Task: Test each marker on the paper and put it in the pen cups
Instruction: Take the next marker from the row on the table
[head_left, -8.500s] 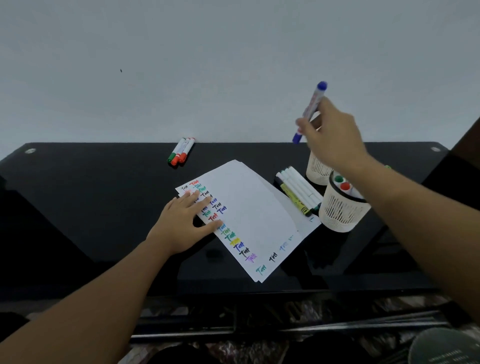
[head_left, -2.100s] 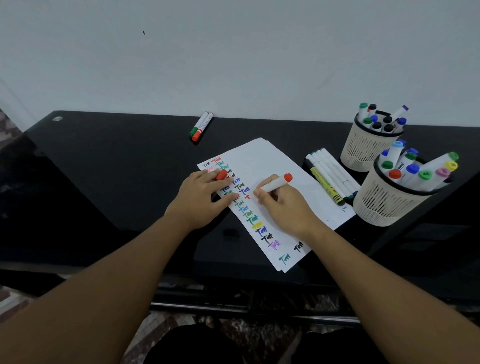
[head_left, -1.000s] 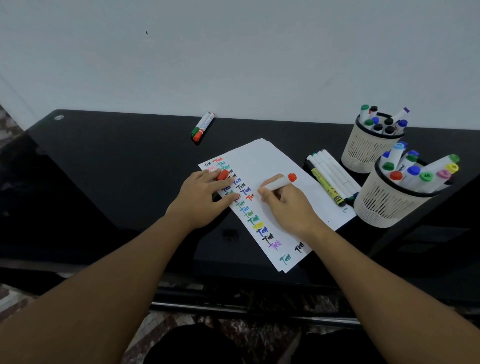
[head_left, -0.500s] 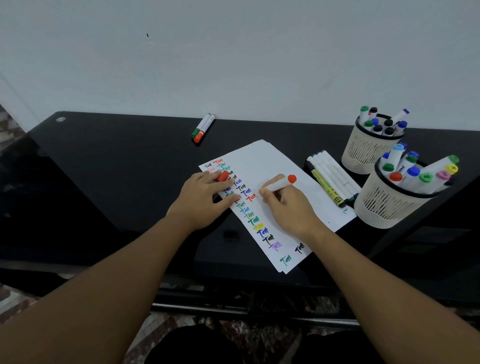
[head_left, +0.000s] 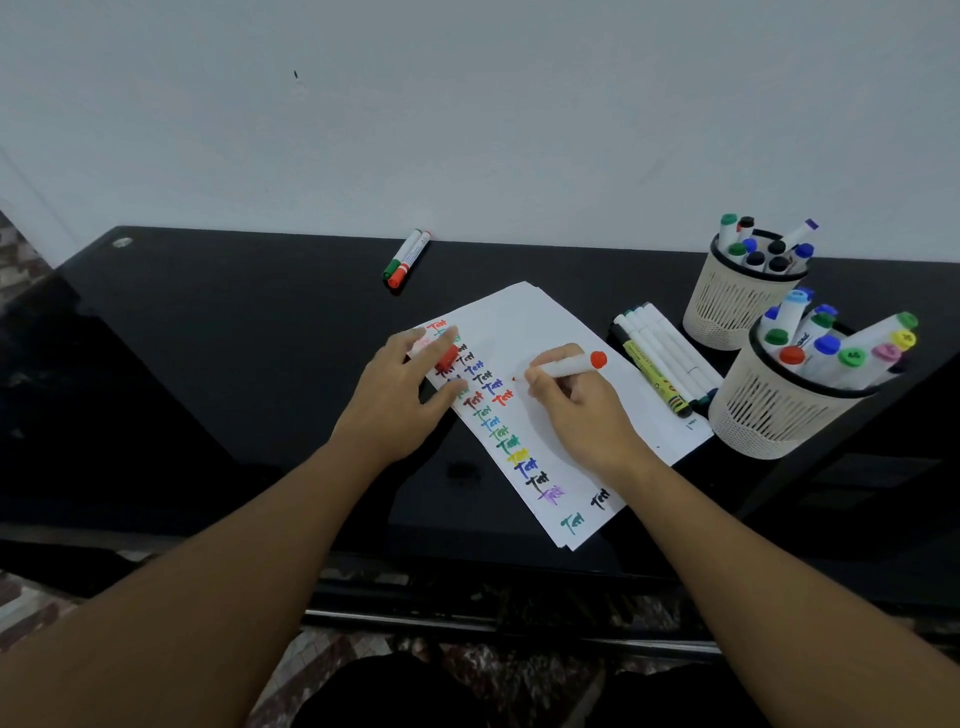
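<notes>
Right hand (head_left: 582, 410) shifted up, red marker (head_left: 569, 366) (uncapped)

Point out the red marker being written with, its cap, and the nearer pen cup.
red marker (head_left: 563, 367), head view, on the white barrel just past the fingers.
red cap (head_left: 447, 357), head view, on the cap's side between the left hand's fingers.
nearer pen cup (head_left: 769, 415), head view, on its slotted front wall.

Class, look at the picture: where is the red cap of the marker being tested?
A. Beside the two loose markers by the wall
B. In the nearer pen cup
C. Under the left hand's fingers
C: the red cap sits between the left hand fingers, which press the paper.
</notes>
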